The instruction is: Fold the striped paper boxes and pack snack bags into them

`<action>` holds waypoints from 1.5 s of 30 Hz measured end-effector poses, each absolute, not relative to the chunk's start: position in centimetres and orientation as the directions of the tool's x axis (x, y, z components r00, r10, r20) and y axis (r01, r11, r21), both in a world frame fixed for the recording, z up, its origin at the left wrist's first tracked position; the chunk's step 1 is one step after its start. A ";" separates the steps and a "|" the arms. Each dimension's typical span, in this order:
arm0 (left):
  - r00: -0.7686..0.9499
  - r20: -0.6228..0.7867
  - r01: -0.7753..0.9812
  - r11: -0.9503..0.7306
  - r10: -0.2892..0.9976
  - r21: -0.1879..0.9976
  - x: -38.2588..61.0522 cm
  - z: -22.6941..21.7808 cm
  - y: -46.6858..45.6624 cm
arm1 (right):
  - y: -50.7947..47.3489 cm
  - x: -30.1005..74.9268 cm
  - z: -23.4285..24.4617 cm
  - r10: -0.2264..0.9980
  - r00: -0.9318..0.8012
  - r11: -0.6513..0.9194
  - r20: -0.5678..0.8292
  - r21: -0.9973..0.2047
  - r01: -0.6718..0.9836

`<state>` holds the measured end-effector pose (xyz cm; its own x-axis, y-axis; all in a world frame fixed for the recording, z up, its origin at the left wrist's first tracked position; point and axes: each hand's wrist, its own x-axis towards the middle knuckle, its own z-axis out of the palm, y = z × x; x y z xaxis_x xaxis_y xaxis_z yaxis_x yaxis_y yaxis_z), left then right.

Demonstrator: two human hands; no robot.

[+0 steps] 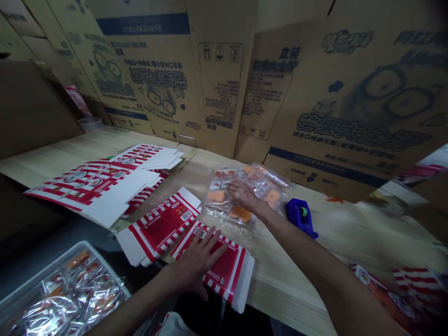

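My left hand [201, 256] lies with spread fingers on a flattened red-and-white striped carton [224, 263] at the table's front edge. Beside it on the left is another flat red carton [163, 224] with white flaps. My right hand [243, 195] reaches into a pile of clear plastic packets [255, 179] that hold orange pieces and small printed sachets. Its fingers are bent down onto the packets; whether they pinch one is hidden. A blue tape dispenser [300, 218] stands just right of the pile.
Unfolded striped carton sheets [105, 182] are stacked at the left. A white tub [84, 245] of wrapped packets sits low at the front left. Large cardboard boxes [220, 70] wall off the back. Striped packages [388, 294] lie at the right front.
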<state>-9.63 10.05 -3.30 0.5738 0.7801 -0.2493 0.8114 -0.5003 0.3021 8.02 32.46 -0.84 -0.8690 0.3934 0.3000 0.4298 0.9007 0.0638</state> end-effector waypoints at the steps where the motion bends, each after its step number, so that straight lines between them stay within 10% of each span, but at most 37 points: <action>1: 0.598 -0.280 0.797 -0.520 0.751 0.308 -9.4 -3.2 10.8 | 31.7 8.7 -0.2 0.378 -0.863 0.900 0.335 0.084 0.427; 8: 0.649 -0.278 0.759 -0.581 0.708 0.294 -8.2 -4.8 12.4 | 19.6 17.1 5.2 0.348 -0.708 0.824 0.614 0.160 0.544; 20: 0.475 -0.082 0.868 -0.452 0.876 0.207 -6.7 -5.1 9.8 | 7.7 23.5 -7.2 0.721 -0.490 0.683 0.490 -0.377 0.626; 33: 0.400 -0.116 0.916 -0.391 0.909 0.093 -4.2 -5.4 6.4 | 9.0 21.9 -6.9 0.791 -0.290 0.579 0.538 -0.506 0.640; 45: 0.310 -0.069 0.943 -0.297 0.948 0.148 -4.1 -5.7 7.1 | 9.0 19.4 -6.4 0.761 -0.615 0.527 0.207 -0.750 0.400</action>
<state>-4.08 7.10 -5.74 0.3097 0.9483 -0.0686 0.9432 -0.2974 0.1479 19.35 8.97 -6.42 -0.6149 0.7610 0.2069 0.3997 0.5269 -0.7500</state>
